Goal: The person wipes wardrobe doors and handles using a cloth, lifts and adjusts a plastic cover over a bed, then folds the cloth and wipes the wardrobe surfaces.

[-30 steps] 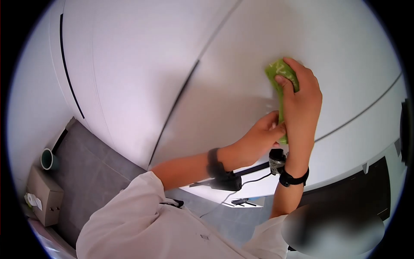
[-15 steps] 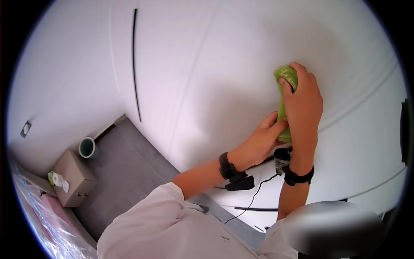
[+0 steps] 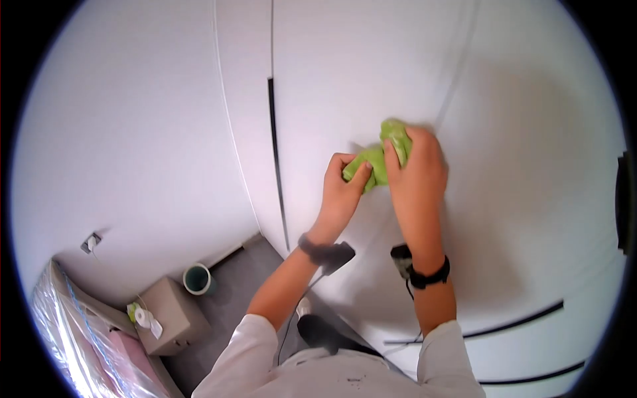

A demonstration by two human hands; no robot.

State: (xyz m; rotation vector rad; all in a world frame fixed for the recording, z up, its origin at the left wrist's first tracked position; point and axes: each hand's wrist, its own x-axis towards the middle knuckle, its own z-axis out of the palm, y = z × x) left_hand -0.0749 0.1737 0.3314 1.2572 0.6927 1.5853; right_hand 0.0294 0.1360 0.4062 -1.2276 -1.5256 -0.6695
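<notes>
A green cloth, bunched up, is held between my two hands in front of white cabinet doors. My left hand pinches the lower left end, with the thumb on top of it. Around the upper right end, my right hand is closed, its thumb pressing the near side. Both wrists wear dark straps with small devices on them. Whether the cloth touches the door surface is hard to tell.
Black handle strips run along the doors. At the lower left are a beige bedside cabinet with a paper roll on it, a green bin, a wall socket and a plastic-covered bed. Thin cables hang from the wrist devices.
The view has swung left, showing more of the bedside corner. My hands are now more side by side, and the cloth between them is more bunched and lies more sideways.
</notes>
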